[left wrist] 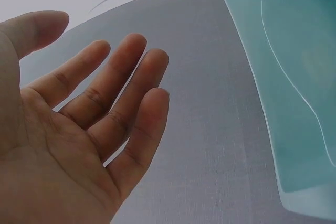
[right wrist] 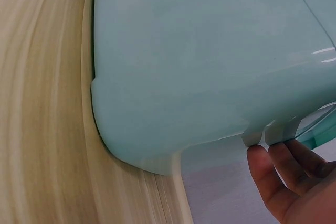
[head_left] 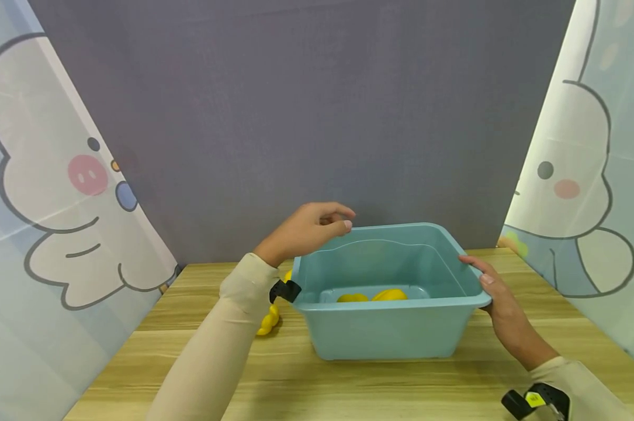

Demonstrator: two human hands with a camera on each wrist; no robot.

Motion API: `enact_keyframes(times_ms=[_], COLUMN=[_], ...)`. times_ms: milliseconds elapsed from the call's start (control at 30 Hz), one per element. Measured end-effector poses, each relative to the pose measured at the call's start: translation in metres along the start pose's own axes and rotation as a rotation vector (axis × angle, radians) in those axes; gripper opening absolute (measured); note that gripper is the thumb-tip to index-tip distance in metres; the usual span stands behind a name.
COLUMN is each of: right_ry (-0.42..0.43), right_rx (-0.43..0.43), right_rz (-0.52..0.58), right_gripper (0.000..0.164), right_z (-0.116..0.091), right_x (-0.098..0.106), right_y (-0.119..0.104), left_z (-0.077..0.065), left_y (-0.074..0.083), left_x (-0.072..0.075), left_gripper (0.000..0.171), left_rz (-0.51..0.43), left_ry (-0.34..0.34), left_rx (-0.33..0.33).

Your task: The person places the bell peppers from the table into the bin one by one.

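A light blue plastic tub (head_left: pixel 385 333) stands on the wooden table, with rounded yellow objects (head_left: pixel 390 294) on its floor. My right hand (head_left: pixel 506 310) grips the tub's right rim, thumb over the top. In the right wrist view its fingers (right wrist: pixel 265 169) reach under that rim. My left hand (head_left: pixel 308 228) is raised over the tub's back left corner and holds nothing. The left wrist view shows its fingers (left wrist: pixel 152 114) apart and slightly bent, with the tub's wall (left wrist: pixel 283 77) off to one side.
Left of the tub, a lumpy yellow object (head_left: pixel 268 321) lies on the wooden table (head_left: pixel 153 362), partly behind the left forearm. A grey cloth panel (head_left: pixel 317 117) rises along the table's back edge. Cartoon-printed curtains (head_left: pixel 48 193) hang at both sides.
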State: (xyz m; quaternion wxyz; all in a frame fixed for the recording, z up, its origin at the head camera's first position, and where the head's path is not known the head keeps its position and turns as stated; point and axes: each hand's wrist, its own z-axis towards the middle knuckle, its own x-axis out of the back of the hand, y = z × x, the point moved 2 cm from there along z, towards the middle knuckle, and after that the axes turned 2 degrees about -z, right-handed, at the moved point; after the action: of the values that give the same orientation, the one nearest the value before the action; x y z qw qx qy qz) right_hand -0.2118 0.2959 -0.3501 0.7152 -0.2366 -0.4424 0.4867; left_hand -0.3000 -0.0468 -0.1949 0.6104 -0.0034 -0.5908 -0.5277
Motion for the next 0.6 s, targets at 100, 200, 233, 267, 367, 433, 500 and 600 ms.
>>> enact_keyframes(times_ms=[100,200,233,267,367,433,500,600], right_ry=[0.001,0.002,0.002,0.002,0.002,0.002,0.003,0.007], right_rx=[-0.002,-0.003,-0.004,-0.004,-0.007,-0.011,-0.014,-0.011], right_rz=[0.009,0.012,0.013,0.013,0.014,0.018,0.022,0.02], right_gripper=[0.052,0.052,0.052,0.052,0.052,0.052,0.052,0.052], right_z=[0.0,0.0,0.0,0.0,0.0,0.001,0.001,0.001], right_x=[0.0,0.0,0.0,0.0,0.0,0.0,0.0,0.0], right_y=[0.0,-0.001,0.0,0.0,0.001,0.001,0.002,0.003], left_z=[-0.003,-0.006,-0.008,-0.009,-0.014,-0.017,-0.02,-0.024], left_y=[-0.002,-0.003,-0.003,-0.004,-0.005,-0.006,-0.008,-0.013], left_x=[0.003,0.005,0.006,0.006,0.008,0.009,0.01,0.01], left_gripper=[0.031,0.032,0.032,0.033,0.033,0.033,0.034,0.034], left_rz=[-0.01,-0.024,-0.032,-0.046,-0.084,-0.098,-0.101,-0.092], left_ry=[0.007,0.007,0.008,0.007,0.008,0.013,0.018,0.027], left_rx=[0.002,-0.002,-0.005,-0.009,-0.023,-0.032,-0.031,-0.023])
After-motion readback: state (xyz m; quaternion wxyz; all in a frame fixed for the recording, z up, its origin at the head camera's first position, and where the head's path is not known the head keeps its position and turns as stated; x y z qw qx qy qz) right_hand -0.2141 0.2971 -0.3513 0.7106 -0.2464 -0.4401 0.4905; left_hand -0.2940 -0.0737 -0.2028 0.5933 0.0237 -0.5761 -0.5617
